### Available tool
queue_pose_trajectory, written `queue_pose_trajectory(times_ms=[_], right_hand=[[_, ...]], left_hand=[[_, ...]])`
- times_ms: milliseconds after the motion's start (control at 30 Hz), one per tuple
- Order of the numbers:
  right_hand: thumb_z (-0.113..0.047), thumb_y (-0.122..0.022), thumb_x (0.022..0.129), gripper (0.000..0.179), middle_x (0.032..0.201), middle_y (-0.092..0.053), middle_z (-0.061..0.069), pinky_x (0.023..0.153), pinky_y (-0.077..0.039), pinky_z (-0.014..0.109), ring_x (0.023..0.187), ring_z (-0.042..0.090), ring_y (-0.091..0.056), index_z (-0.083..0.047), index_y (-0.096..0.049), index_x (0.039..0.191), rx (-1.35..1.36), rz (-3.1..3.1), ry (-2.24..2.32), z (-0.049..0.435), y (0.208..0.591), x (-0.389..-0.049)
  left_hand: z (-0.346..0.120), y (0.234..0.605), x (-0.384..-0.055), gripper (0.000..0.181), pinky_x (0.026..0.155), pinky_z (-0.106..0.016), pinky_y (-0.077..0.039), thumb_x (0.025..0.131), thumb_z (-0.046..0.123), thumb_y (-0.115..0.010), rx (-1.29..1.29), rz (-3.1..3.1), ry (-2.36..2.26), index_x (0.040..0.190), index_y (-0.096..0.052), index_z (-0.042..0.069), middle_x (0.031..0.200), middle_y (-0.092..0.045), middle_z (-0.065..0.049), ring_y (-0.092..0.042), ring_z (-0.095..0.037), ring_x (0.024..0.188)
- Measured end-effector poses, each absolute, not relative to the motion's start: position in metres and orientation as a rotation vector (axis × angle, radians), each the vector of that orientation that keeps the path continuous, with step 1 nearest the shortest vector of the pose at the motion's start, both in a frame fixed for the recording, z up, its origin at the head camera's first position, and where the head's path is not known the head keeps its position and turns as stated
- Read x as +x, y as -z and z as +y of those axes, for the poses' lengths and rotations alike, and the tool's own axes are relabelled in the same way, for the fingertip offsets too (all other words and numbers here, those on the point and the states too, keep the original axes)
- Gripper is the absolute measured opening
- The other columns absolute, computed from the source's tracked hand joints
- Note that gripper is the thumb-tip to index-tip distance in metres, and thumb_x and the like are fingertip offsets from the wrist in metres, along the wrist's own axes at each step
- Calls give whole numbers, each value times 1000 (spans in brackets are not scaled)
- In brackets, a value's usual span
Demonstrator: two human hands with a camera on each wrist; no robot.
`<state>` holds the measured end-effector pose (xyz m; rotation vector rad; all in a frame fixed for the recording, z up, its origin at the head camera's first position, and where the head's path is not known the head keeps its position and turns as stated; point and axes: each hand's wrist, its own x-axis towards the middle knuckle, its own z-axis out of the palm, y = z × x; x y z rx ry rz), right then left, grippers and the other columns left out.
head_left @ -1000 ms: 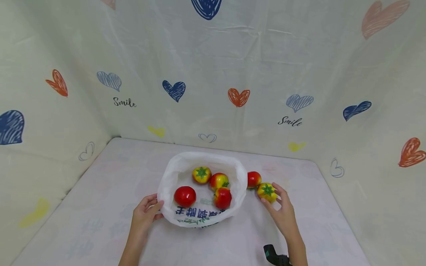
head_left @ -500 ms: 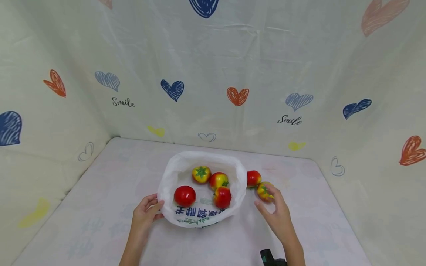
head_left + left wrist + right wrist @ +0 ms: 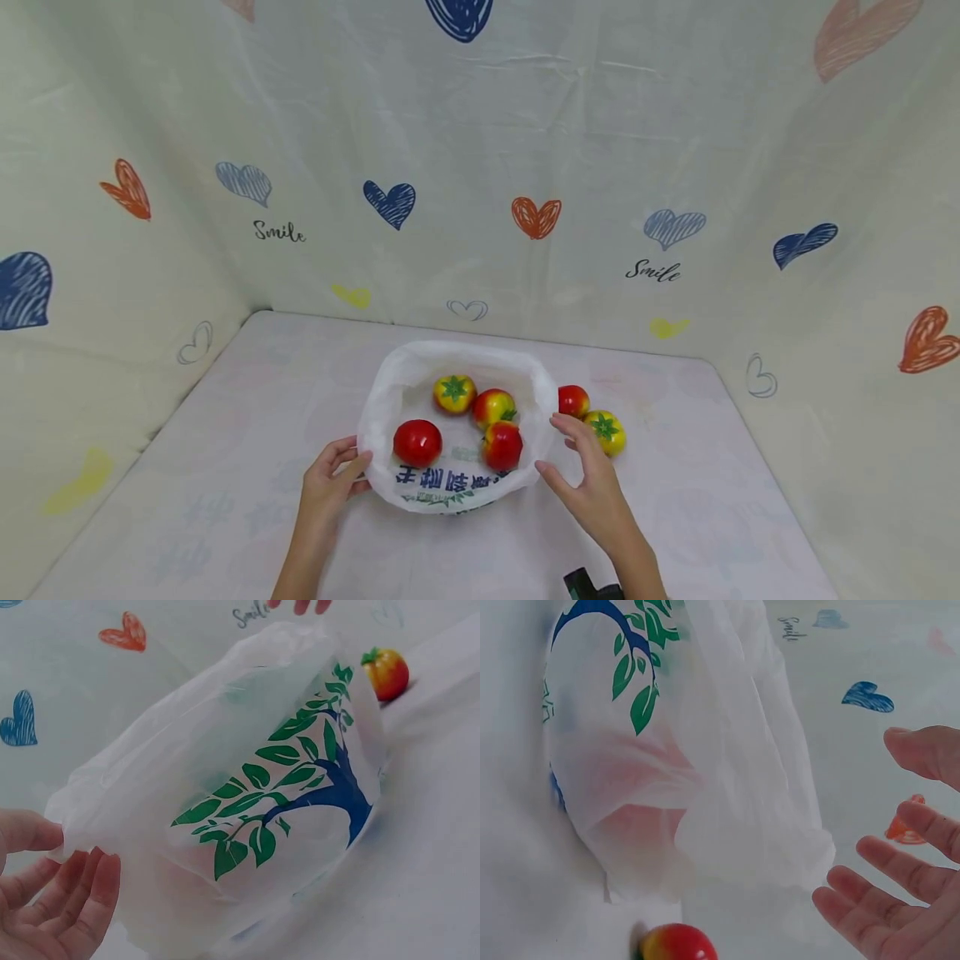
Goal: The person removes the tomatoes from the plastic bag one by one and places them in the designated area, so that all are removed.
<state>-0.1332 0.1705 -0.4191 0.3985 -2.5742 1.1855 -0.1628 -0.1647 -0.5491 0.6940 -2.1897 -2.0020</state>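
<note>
A white plastic bag (image 3: 381, 400) with its mouth wide open lies on the table. Inside it are several tomatoes, among them a plain red one (image 3: 417, 443) and a yellow one (image 3: 454, 394) with a green top. My left hand (image 3: 330, 477) pinches the bag's left rim between thumb and fingers; the left wrist view shows the thumb (image 3: 30, 831) on the film. At the right rim my right hand (image 3: 592, 487) has its fingers spread, holding nothing; the right wrist view shows it apart from the bag (image 3: 757, 787).
Right of the bag, a red tomato (image 3: 573, 401) and a yellow one (image 3: 605, 432) sit close together on the white-covered table (image 3: 720, 500). A pale curtain (image 3: 585, 150) printed with hearts hangs behind. A black device (image 3: 588, 586) is by the right wrist.
My right hand has left the yellow tomato on the table and moved left to the bag's right rim. My left hand has stayed at the left rim.
</note>
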Motion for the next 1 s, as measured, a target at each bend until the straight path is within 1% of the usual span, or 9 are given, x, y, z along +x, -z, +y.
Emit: queue_pose_trajectory(times_ms=[233, 400, 500, 567, 667, 833, 900, 1000], right_hand=[[-25, -71, 77, 56, 131, -47, -3, 93, -47, 38, 118, 12, -48, -20, -45, 127, 501, -2572, -1230, 156, 416, -136], [-28, -69, 79, 53, 131, -48, -4, 93, -47, 38, 118, 12, -48, -24, -45, 126, 549, -2583, -1240, 145, 416, -139], [-28, -69, 79, 52, 131, -47, -6, 94, -47, 38, 118, 11, -47, -25, -46, 126, 565, -2595, -1251, 140, 415, -140], [-28, -69, 79, 52, 130, -47, -7, 94, -47, 37, 119, 11, -47, -23, -46, 125, 571, -2606, -1253, 136, 415, -141], [-27, -70, 79, 52, 130, -47, -6, 95, -46, 39, 121, 13, -46, -21, -47, 125, 583, -2619, -1281, 130, 414, -142], [-25, -70, 78, 53, 131, -46, -4, 95, -46, 40, 123, 16, -44, -20, -46, 125, 604, -2654, -1317, 122, 413, -145], [-24, -70, 79, 54, 130, -46, -4, 95, -46, 41, 122, 16, -44, -19, -45, 126, 624, -2669, -1301, 119, 413, -147], [-24, -69, 79, 54, 130, -45, -4, 95, -45, 40, 122, 15, -43, -19, -44, 126, 663, -2686, -1288, 116, 414, -149]], left_hand=[[-163, 550, -164, 55, 68, -26, -56, 72, 53, -67, 711, -2190, 1986, 116, -52, 25, 108, -56, -1, -64, -19, 84], [-160, 542, -161, 58, 70, -27, -56, 71, 54, -67, 711, -2172, 2036, 118, -51, 23, 112, -55, -1, -63, -20, 88], [-158, 534, -158, 59, 70, -28, -56, 73, 53, -67, 664, -2137, 2112, 119, -49, 22, 115, -57, -3, -63, -19, 87], [-157, 528, -154, 59, 70, -29, -56, 76, 51, -65, 605, -2114, 2170, 121, -47, 19, 115, -58, -6, -63, -19, 85], [-156, 517, -149, 56, 70, -27, -56, 79, 53, -60, 569, -2099, 2229, 122, -46, 19, 112, -60, -3, -63, -16, 83], [-151, 490, -139, 54, 72, -27, -56, 86, 54, -49, 513, -2069, 2300, 121, -45, 13, 105, -60, -2, -63, -14, 84], [-149, 479, -135, 52, 71, -28, -56, 88, 50, -48, 463, -2031, 2337, 121, -46, 9, 104, -60, -4, -63, -15, 84], [-146, 465, -130, 52, 72, -28, -56, 88, 48, -51, 440, -2019, 2365, 121, -45, 8, 103, -60, -3, -61, -14, 83]])
